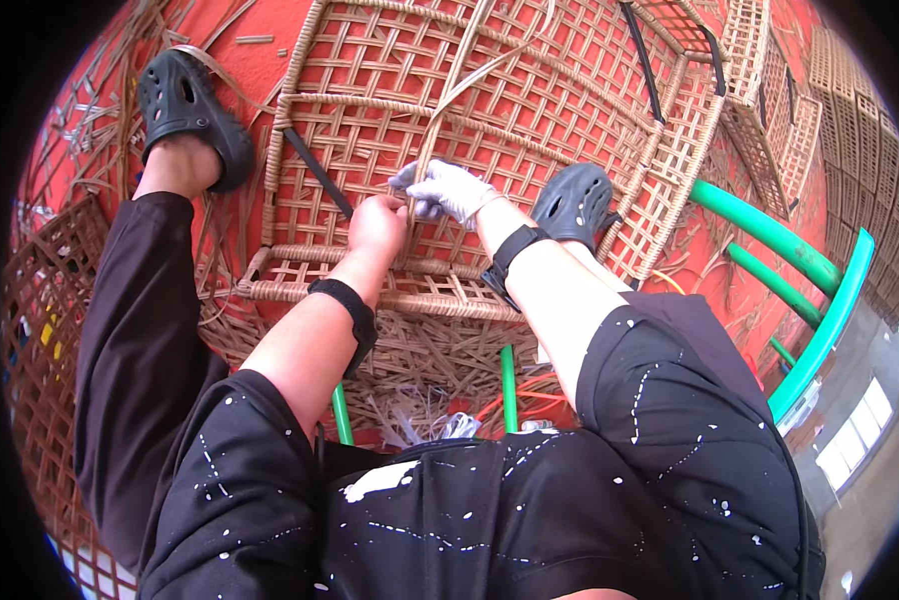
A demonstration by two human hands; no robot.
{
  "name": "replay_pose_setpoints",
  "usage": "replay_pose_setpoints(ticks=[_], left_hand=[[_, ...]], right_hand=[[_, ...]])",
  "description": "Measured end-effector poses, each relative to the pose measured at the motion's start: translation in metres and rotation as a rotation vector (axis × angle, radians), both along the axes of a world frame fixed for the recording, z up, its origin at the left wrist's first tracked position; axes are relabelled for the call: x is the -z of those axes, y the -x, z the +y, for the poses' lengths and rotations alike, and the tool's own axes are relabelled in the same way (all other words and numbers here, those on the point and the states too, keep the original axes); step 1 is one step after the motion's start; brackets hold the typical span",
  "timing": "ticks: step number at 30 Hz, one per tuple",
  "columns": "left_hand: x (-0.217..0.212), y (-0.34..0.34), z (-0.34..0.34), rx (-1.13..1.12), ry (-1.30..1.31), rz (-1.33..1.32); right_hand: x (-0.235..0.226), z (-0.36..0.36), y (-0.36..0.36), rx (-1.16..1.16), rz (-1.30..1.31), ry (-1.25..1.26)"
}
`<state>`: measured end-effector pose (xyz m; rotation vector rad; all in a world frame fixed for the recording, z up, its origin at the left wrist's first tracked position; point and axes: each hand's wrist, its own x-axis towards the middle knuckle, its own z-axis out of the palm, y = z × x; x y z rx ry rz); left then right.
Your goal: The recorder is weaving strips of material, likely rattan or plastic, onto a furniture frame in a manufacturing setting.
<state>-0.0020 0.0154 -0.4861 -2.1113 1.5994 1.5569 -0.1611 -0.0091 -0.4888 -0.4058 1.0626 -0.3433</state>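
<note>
A large open-weave wicker panel with rope-wrapped edges lies between my feet. Long tan weaving strips rise from its near part and run up over the lattice, one of them curling to the right. My right hand, in a pale glove, is closed around the strips low down, with its fingers bent. Just left of it my bare left hand pinches at the lower part of the strips, fingertips close to the glove. Both hands are just above the weave, near its front edge. A black bar runs under the panel left of my hands.
Loose strip offcuts litter the red floor. My dark clogs flank the panel. Green curved tubes stand at the right, with stacked wicker pieces behind them. A brown lattice basket is at the left.
</note>
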Motion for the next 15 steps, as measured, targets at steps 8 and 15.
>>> replay_pose_setpoints(ticks=[8, 15], left_hand=[[-0.005, 0.004, 0.007, 0.072, 0.091, 0.097], [0.008, -0.002, -0.009, -0.045, -0.344, 0.357]], right_hand=[[0.01, 0.0, 0.01, -0.229, 0.172, 0.135], [-0.006, 0.004, 0.014, -0.669, 0.608, 0.618]])
